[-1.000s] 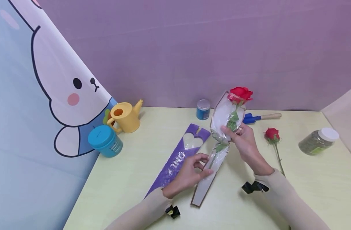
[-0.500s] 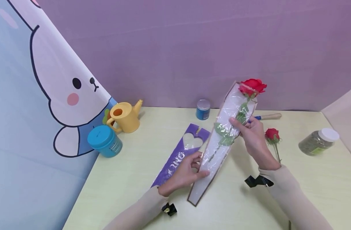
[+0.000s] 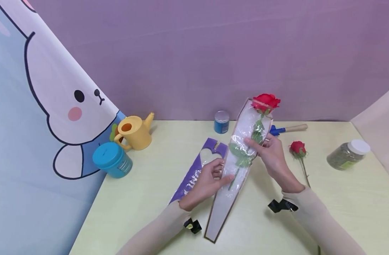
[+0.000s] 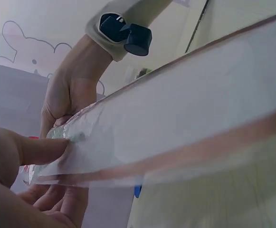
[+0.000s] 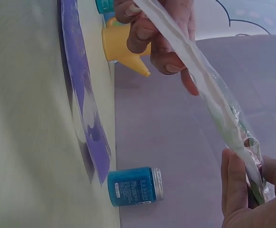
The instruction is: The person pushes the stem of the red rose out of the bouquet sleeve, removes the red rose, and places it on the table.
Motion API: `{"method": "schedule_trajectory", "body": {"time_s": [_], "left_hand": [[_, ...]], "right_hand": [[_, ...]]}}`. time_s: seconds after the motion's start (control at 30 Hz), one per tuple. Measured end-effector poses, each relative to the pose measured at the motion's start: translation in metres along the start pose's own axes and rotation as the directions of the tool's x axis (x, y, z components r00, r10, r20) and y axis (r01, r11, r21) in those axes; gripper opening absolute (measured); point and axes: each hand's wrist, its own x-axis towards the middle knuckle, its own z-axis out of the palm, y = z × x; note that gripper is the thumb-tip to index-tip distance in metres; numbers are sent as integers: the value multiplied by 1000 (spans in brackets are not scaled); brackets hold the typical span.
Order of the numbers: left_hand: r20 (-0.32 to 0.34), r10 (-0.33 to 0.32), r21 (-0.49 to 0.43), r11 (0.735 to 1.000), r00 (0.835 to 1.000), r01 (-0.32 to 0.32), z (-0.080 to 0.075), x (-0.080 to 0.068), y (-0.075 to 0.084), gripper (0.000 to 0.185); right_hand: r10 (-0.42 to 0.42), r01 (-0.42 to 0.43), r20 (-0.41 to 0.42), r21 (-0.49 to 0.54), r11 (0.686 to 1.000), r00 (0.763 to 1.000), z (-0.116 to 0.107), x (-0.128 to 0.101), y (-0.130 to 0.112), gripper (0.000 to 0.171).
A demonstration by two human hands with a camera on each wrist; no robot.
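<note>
Right hand: the right hand (image 3: 272, 156) pinches the upper part of the clear sleeve (image 3: 235, 170), thumb on the front over the leaves, fingers curled behind it.
Left hand: the left hand (image 3: 207, 180) grips the sleeve's left edge lower down, thumb pressed on the film, fingers curled under.
Rose: the rose (image 3: 265, 102) sits inside the sleeve, its red bloom poking out of the open top at 12 o'clock and its stem running down toward 6.
Sleeve: tilted, its upper end raised off the table (image 3: 149, 198); the pointed tip at 6 o'clock looks to rest on or just above it.
Around: purple sleeve (image 3: 197, 173) flat at 9 o'clock of the left hand; second rose (image 3: 297, 148) at 3 o'clock of the right hand; small blue tin (image 3: 221, 122) at 11; watering can (image 3: 133, 131) and blue tub (image 3: 112, 160) far toward 9; jar (image 3: 347, 155) far toward 3.
Risk: the film looks slippery and thin; a hard thumb could crush the leaves, and a loose pinch could let the rose slide out or the sleeve sag.
</note>
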Motion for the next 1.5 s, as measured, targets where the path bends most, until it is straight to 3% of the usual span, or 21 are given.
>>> {"method": "schedule_trajectory", "body": {"time_s": [0.3,0.5,0.83,1.27,1.5], "left_hand": [[-5,-72,-13,997,997,72,6,-4,-3,49],[0,-30,-10,1000,1000,30,11,-5,-2,56],[52,-3,-54,999,999,6,7,-11,-2,54],[62,8,-46,999,998,-5,4,-12,-4,51],[47,16,-45,999,999,-14,4,-12,-5,47]], "right_hand": [[20,-20,1,-15,1000,1000,0,-4,0,53],[9,-10,24,31,999,1000,-1,-3,1,49],[24,-23,-8,79,997,1000,-18,6,-10,76],[49,-50,13,127,991,999,-23,10,-16,74],[34,-38,24,191,981,999,-15,9,-9,53]]}}
